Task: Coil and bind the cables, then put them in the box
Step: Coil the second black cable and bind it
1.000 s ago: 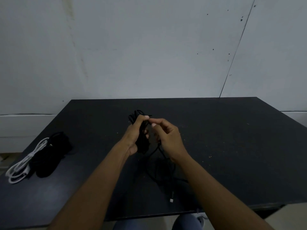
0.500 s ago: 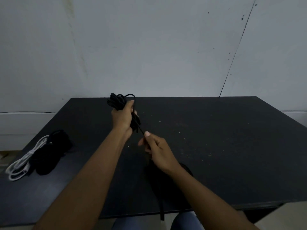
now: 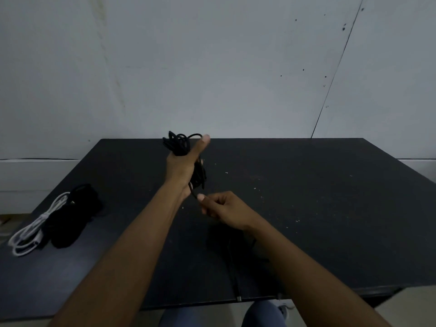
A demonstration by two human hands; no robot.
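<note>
My left hand (image 3: 182,169) holds a bundle of coiled black cable (image 3: 177,144) raised above the black table (image 3: 306,208), loops sticking out above the thumb. Just below it my right hand (image 3: 224,207) pinches the cable's loose strand. From there the free end of the cable (image 3: 233,274) trails down over the table, and its plug (image 3: 238,299) hangs at the front edge. No box is in view.
At the table's left edge lie a coiled white cable (image 3: 30,232) and a black bundle (image 3: 70,215) beside it. A grey wall stands behind the table. My knees show below the front edge.
My left hand lifted the coil up and away from me. My right hand dropped back along the strand toward me, and the plug slid to the front edge.
</note>
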